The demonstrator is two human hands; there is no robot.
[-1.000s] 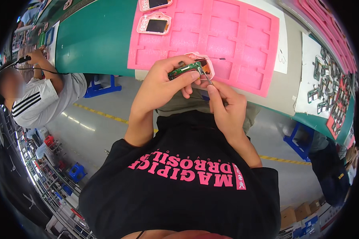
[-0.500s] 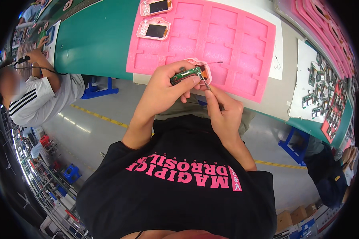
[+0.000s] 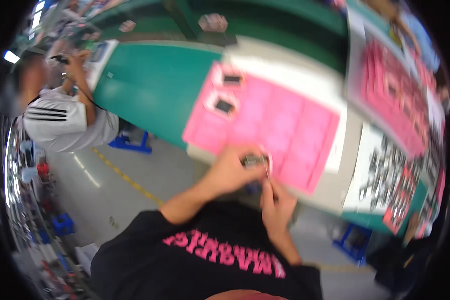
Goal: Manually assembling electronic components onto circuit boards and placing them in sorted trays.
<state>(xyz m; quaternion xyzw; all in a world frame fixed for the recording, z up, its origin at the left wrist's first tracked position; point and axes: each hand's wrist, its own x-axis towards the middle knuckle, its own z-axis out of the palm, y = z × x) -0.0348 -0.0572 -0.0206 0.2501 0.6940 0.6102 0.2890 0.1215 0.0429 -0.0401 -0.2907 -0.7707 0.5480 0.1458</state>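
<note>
Head view: a circuit board [image 3: 253, 161] is being pinched by the left hand [image 3: 233, 171]; right of that grip, a slim tool [image 3: 268, 174] is being gripped by the right hand [image 3: 278, 201], its tip blurred. Firm bracing and light pressure are probably being demanded.

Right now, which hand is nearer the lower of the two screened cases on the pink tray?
Left. The left hand is below the lower case, overlapping the tray; the right hand is farther down and right.

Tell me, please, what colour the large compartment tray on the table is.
The large compartment tray is pink; the head view shows it best.
</note>
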